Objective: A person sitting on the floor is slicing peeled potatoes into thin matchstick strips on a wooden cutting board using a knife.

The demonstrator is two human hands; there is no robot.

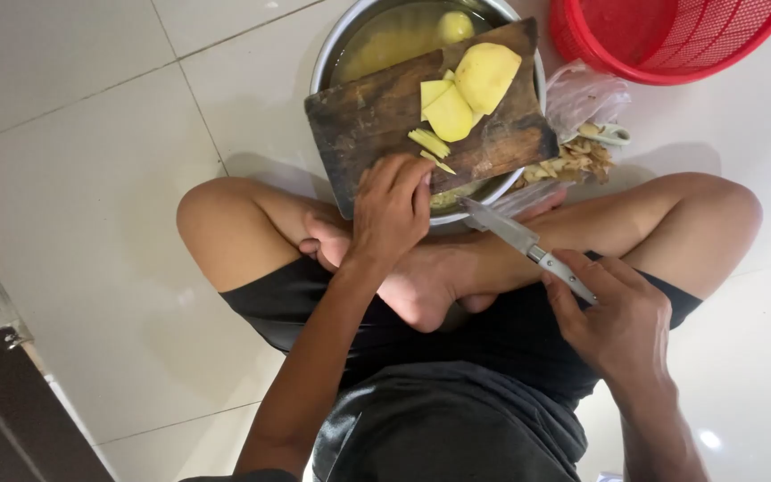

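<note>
While we are sitting cross-legged on the tiled floor, we are holding a knife (528,247) and steadying a cutting board (377,125).

Our right hand (617,326) is closing its fingers around the knife's pale handle, the blade pointing toward the board. Our left hand (392,212) is gripping the board's near edge, fingers curled over it. The board is lying across a metal bowl (336,49) and carrying peeled potato pieces (466,89); peelings (577,159) are lying beside it, and a red basket (671,36) is sitting beyond.

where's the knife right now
The knife is in the right hand, low right of the head view, its blade pointing toward the near edge of the cutting board on the metal bowl.
</note>
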